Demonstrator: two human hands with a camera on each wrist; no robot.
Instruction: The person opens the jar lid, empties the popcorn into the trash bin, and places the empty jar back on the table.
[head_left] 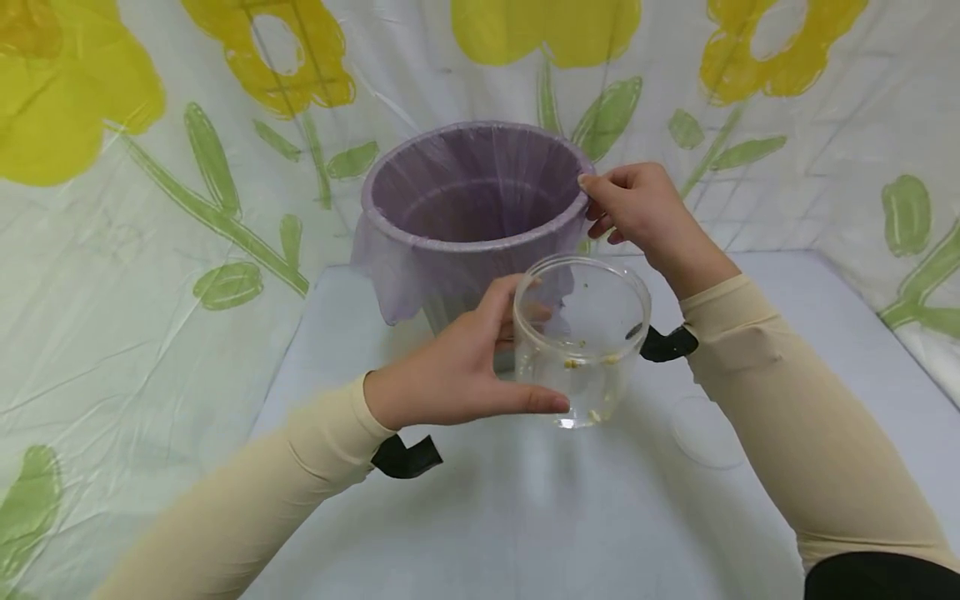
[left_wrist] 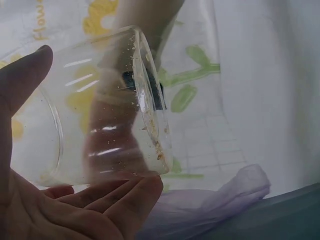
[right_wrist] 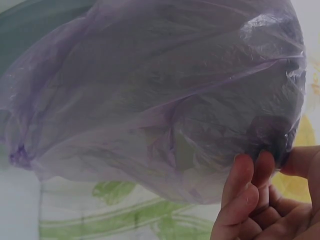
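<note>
A clear plastic jar (head_left: 581, 333) without a lid is gripped in my left hand (head_left: 472, 367), thumb on the near side and fingers behind it. Small yellowish crumbs cling inside the jar, and the left wrist view shows more of them along its rim. Behind it stands a trash bin (head_left: 450, 308) lined with a thin purple trash bag (head_left: 393, 267) folded over the rim. At the bin's right rim my right hand (head_left: 637, 204) pinches the bag's edge between thumb and fingers. In the right wrist view the bag (right_wrist: 150, 100) hangs loosely beside those fingertips.
A clear round lid (head_left: 705, 432) lies on the white table (head_left: 525, 517) near the right forearm. Behind the table hangs a sheet (head_left: 420, 50) printed with yellow flowers and green leaves. Black straps (head_left: 408, 457) show at both wrists.
</note>
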